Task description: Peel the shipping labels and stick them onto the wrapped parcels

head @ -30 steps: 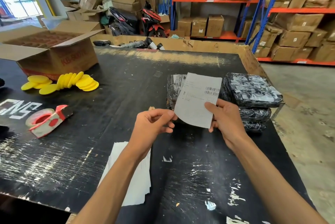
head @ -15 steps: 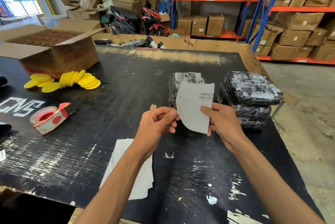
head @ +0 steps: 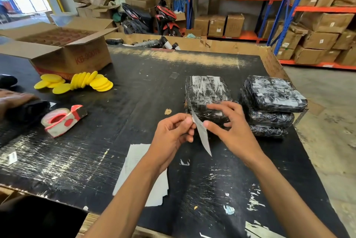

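Parcels wrapped in black film sit on the black counter (head: 134,122): a stack of parcels (head: 271,106) at the right edge, three visible, and one single parcel (head: 207,91) just left of it, apart from the stack, shiny tape strips across its top. Far left on the counter, an open cardboard box (head: 63,48) with red print on its side; yellow discs (head: 81,83) lie just in front of it, some flat, some leaning in a row. Near edge of counter, a pile of white sheets (head: 138,168), partly hidden under the left forearm. Tape dispenser (head: 63,120), red and white, lies left of centre, well apart from the parcels. Left hand (head: 171,135) pinches the upper edge of the shipping label (head: 202,133) between thumb and fingertips, closed on it. Right hand (head: 231,127) has thumb touching the label's other face, other fingers spread and lifted; cannot tell if it actually grips the label. Label is seen edge-on, hanging down between both hands, above the counter, in front of the single parcel, not touching it as far as visible. Another person's hand (head: 13,98) rests at the far left edge on a dark item. Small sticker scraps dot the counter's near right part.
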